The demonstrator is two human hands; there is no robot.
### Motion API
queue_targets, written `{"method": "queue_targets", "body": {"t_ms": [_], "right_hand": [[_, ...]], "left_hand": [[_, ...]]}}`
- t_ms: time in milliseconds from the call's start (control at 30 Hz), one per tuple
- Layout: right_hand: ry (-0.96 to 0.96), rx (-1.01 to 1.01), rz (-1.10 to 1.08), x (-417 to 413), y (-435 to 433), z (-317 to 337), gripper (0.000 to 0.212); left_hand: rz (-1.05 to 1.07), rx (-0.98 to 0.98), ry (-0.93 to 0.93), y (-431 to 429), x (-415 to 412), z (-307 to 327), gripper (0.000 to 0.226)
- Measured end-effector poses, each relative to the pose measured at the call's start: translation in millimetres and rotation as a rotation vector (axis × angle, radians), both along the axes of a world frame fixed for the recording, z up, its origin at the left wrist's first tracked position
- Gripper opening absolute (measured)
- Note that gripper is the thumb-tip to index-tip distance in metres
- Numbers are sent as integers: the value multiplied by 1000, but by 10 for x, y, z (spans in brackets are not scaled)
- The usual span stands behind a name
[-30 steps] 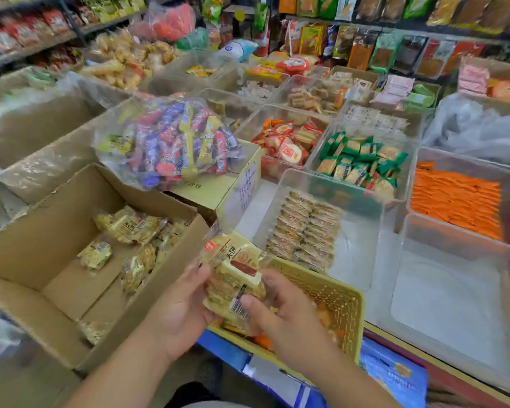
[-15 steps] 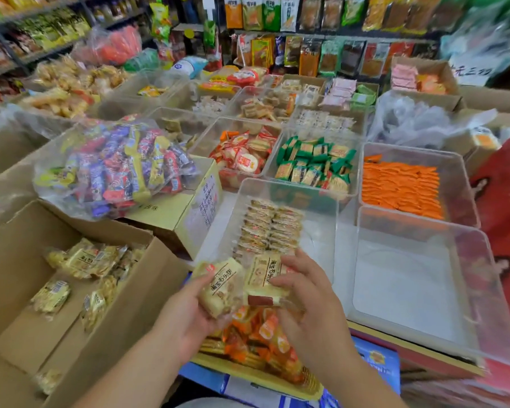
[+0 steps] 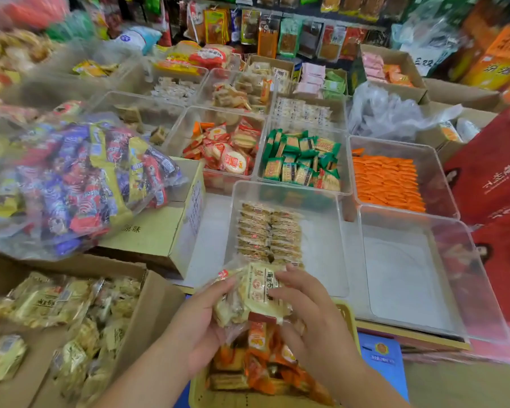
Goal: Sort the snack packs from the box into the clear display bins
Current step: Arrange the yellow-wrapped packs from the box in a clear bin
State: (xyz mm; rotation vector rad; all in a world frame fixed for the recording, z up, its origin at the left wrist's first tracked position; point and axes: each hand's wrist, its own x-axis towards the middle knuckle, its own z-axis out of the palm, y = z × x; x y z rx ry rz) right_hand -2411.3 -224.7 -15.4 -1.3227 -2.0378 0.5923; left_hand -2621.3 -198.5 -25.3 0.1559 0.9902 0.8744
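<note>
**While Both Hands Grip Snack Packs, the Clear Bin Lies Just Beyond**

Where the view begins at the far left, an open cardboard box [image 3: 156, 304] holds loose snack packs [image 3: 50, 304] in pale yellow wrappers, heaped toward its right wall. Behind it, a clear bag of sweets [image 3: 80, 184] in purple, red and yellow wrappers lies on a closed carton [image 3: 159, 231].

Right of the box, the left hand [image 3: 198, 328] enters from the bottom edge. It clasps the left side of the held packs [image 3: 256, 290], thumb along their upper edge. These held packs, at least two, pale yellow with printed fronts, are low in the middle of the view. They are above a yellow basket [image 3: 196, 399] with orange packets [image 3: 262, 363] in it, and just in front of the near wall of a clear bin [image 3: 321, 260].

The right hand [image 3: 315, 325] grips the same bundle from the right, its fingers [image 3: 293, 279] bent over the face of the front pack. Whether the bundle touches the bin wall cannot be told.

Inside that bin, two neat rows of packs [image 3: 270, 234] run along its left half. Further right a second clear bin [image 3: 404, 275] stands beside the first on the worktop [image 3: 212, 240]. Behind these are green packets [image 3: 301, 160] and orange strips [image 3: 386, 181] in bins of their own. Red cartons [image 3: 489, 172] close the far right edge.
</note>
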Motion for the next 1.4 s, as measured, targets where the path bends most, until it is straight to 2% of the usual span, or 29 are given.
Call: {"method": "queue_targets", "body": {"t_ms": [133, 233, 333, 433, 467, 533, 600, 633, 700, 767, 867, 933, 1033, 1100, 1200, 1267, 1400], "right_hand": [[-26, 62, -114, -29, 169, 21, 36], [42, -19, -275, 34, 345, 46, 32], [81, -69, -372, 188, 647, -24, 30], [40, -98, -449, 431, 1067, -167, 30], [11, -116, -468, 522, 1226, -225, 27], [-52, -163, -479, 683, 1545, -349, 19], [-110, -166, -466, 807, 1855, -478, 21], [-133, -156, -454, 854, 1999, -533, 22], [-183, -138, -409, 915, 2255, -641, 21], [-231, -140, -342, 943, 2465, -760, 22], [-260, -151, -264, 926, 2711, -899, 29], [-268, -136, -225, 900, 2844, -970, 32], [-284, -154, -164, 864, 2962, -1054, 33], [-362, -151, -130, 830, 2982, -1106, 32], [-545, -173, -63, 768, 3010, -1202, 33], [-669, -192, -31, 714, 3039, -1278, 26], [-789, -243, -32, 578, 3143, -1331, 14]], "left_hand": [[-127, -3, 87, 277, -56, -107, 42], [-249, 94, 321, 527, -29, -139, 50], [-370, 220, 594, 831, 3, -200, 47], [-509, 336, 729, 1191, 96, -243, 26], [-547, 387, 771, 1327, 147, -268, 33], [-626, 440, 833, 1589, 284, -345, 29], [-696, 503, 887, 1837, 441, -482, 45], [-725, 521, 922, 1956, 521, -560, 44], [-797, 561, 953, 2150, 667, -683, 40], [-877, 604, 1001, 2296, 787, -816, 56], [-950, 681, 1091, 2482, 929, -948, 42], [-991, 665, 1096, 2568, 1007, -1010, 41], [-1030, 613, 1067, 2645, 1090, -1060, 55], [-1031, 597, 1065, 2664, 1112, -1074, 57], [-1040, 604, 1085, 2658, 1118, -1081, 48], [-1040, 618, 1083, 2632, 1111, -1070, 42], [-1037, 657, 1103, 2557, 1018, -1035, 49]]}}
